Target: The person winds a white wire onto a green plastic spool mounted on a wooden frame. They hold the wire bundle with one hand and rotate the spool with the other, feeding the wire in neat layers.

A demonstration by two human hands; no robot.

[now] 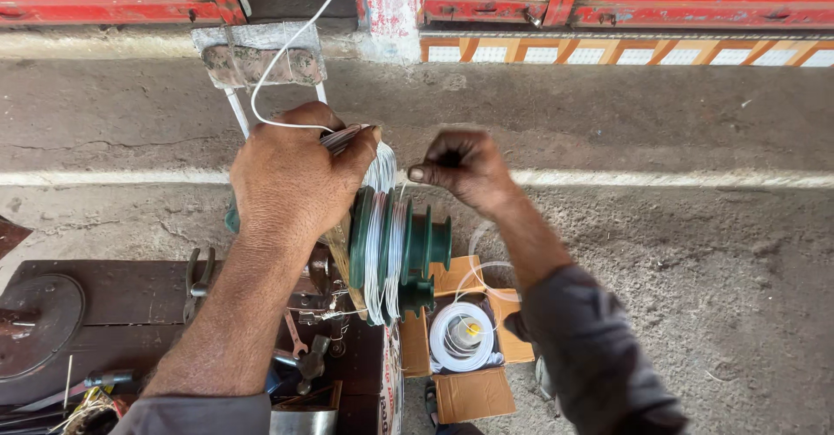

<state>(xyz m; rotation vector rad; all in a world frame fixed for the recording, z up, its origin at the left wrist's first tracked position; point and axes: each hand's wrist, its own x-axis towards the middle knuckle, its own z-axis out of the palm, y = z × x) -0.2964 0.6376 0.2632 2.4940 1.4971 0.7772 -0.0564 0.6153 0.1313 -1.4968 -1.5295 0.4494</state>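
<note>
Wire (380, 227) wound on green former (408, 244), left hand (291, 179) clamped over the turns, right hand (460, 168) pinching a strand; could easily slip off sideways if tension drops.

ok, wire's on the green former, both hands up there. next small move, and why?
Probably draw the strand taut with the right hand before another turn goes on. The left hand is clamped over the white wire on the green stepped former, while the feed from the wire spool in the cardboard box rises in a slack curl.
</note>
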